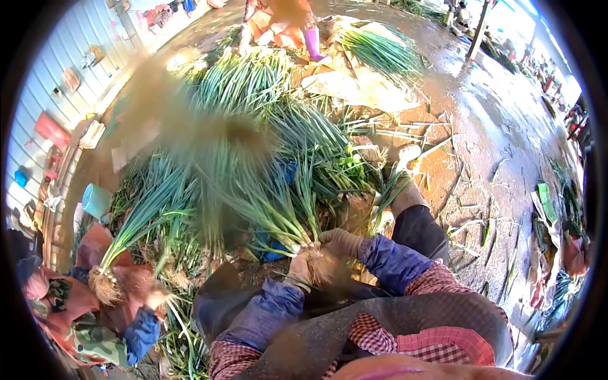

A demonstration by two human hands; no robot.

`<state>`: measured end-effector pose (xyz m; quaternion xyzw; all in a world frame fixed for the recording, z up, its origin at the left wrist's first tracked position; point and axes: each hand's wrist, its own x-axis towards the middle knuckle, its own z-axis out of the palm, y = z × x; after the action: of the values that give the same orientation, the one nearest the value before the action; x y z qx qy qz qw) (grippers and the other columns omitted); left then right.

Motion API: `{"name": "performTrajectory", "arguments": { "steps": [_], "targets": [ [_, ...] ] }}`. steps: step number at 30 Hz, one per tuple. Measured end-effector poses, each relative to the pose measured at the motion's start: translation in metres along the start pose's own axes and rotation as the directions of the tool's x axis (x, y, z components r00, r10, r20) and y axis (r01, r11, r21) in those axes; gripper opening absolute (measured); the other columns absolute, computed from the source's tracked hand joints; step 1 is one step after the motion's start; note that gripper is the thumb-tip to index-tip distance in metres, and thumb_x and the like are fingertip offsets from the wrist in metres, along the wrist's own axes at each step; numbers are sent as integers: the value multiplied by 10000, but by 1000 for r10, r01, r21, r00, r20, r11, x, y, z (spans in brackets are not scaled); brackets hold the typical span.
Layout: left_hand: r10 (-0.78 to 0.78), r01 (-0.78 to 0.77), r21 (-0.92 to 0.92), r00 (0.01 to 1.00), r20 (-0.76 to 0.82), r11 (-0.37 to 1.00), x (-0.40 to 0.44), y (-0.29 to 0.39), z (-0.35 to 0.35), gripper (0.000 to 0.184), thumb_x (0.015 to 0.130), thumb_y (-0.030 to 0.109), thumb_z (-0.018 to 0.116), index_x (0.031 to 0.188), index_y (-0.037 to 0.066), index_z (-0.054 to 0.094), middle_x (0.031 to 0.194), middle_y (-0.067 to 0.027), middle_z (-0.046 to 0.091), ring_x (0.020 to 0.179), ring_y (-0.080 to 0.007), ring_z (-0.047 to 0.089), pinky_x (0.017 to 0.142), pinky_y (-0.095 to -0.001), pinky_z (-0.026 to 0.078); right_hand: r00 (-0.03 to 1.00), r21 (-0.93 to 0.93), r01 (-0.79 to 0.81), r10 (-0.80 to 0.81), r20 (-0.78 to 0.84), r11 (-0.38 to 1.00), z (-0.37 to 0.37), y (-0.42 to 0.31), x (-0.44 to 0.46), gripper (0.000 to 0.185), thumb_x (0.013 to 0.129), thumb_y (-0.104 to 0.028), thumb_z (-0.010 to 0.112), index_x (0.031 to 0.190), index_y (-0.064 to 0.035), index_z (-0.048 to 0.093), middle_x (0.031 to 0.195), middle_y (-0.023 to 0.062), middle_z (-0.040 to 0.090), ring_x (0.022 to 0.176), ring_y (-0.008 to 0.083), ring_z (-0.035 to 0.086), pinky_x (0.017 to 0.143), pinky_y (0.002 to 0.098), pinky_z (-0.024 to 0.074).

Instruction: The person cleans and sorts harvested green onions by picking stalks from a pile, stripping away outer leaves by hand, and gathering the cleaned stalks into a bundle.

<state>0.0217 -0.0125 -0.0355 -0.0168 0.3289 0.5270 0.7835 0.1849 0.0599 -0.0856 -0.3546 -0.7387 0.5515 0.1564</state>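
Note:
A bunch of green onions is in front of my lap, its pale root ends toward me and its long green leaves pointing away. My left hand, in a light glove, is wrapped round the white base just beside the brown roots. From the other side, my right hand, also gloved, has its fingers closed at the same base. Some of its fingertips are hidden by the stalks. Beyond my hands lies a large heap of green onions. Blurred smears on the lens cover part of the heap.
At left, a co-worker in camouflage sits near another rooted bunch. Ahead, a person with a purple boot is beside more green onions. A teal bucket stands by the wall. Loose leaves litter the wet floor.

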Motion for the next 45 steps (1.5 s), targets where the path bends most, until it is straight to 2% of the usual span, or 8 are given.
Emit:
{"name": "performTrajectory", "arguments": {
  "steps": [11, 13, 15, 23, 29, 31, 34, 45],
  "targets": [
    [-145, 271, -191, 855, 497, 943, 24, 9, -22, 295, 778, 107, 550, 1058, 36, 490, 772, -95, 553, 581, -241, 544, 510, -355, 494, 964, -852, 266, -147, 223, 452, -27, -14, -36, 301, 792, -167, 550, 1088, -158, 600, 1037, 121, 582, 913, 253, 581, 778, 378, 481],
    [-171, 172, 456, 984, -44, 873, -6, 20, 11, 387, 732, 104, 629, 1088, 30, 496, 821, -106, 564, 607, -256, 561, 535, -393, 526, 975, -931, 156, -204, 91, 329, -39, 28, -23, 280, 839, -303, 512, 1036, -131, 611, 972, 124, 596, 873, 287, 597, 702, 392, 499],
    [98, -83, 509, 995, -2, 857, 9, -1, -13, 398, 726, 29, 614, 1106, -4, 498, 968, -119, 560, 820, -292, 583, 617, -433, 543, 921, -54, -258, 229, -317, 965, -48, -16, 3, 478, 778, -469, 550, 914, -15, 612, 811, 183, 618, 771, 318, 607, 652, 410, 467],
    [266, -178, 677, 963, -28, 714, 1, -5, -4, 321, 713, -90, 520, 1022, -2, 523, 912, -36, 557, 817, -160, 563, 748, -276, 469, 780, -213, -581, 463, -421, 785, -33, -29, 67, 541, 701, -456, 647, 893, 48, 611, 827, 193, 621, 753, 284, 598, 700, 362, 455],
    [367, -351, 628, 924, 110, 694, 9, -10, -15, 270, 727, -82, 514, 986, -11, 537, 907, -41, 573, 808, -153, 560, 740, -281, 474, 732, -375, -547, 210, -648, 748, -19, -50, 63, 369, 721, -365, 612, 913, -51, 634, 905, 176, 613, 853, 360, 572, 781, 413, 442],
    [216, -161, 621, 976, -14, 768, 2, -1, -4, 215, 732, -66, 516, 938, -14, 552, 864, -45, 580, 778, -158, 564, 722, -276, 476, 546, -634, -147, -472, -692, 759, -16, -39, 63, 252, 729, -248, 627, 910, -73, 627, 893, 145, 612, 801, 364, 567, 751, 427, 449],
    [179, -10, 527, 946, -271, 850, -1, 6, 7, 185, 736, -60, 498, 907, -18, 553, 826, -58, 579, 755, -174, 573, 719, -281, 494, 637, -141, 81, -160, -754, 987, -10, -36, 69, 235, 791, -251, 632, 901, -44, 619, 768, 87, 601, 692, 230, 568, 657, 348, 453],
    [91, -78, 57, 958, -274, 995, -12, 15, 6, 198, 799, 111, 467, 919, -37, 520, 848, -141, 555, 856, -276, 589, 755, -396, 538, 958, 520, -286, 256, 131, 805, 5, -115, -3, 530, 891, -525, 410, 772, -52, 619, 572, -7, 489, 488, 101, 422, 495, 243, 350]
  ]
}}
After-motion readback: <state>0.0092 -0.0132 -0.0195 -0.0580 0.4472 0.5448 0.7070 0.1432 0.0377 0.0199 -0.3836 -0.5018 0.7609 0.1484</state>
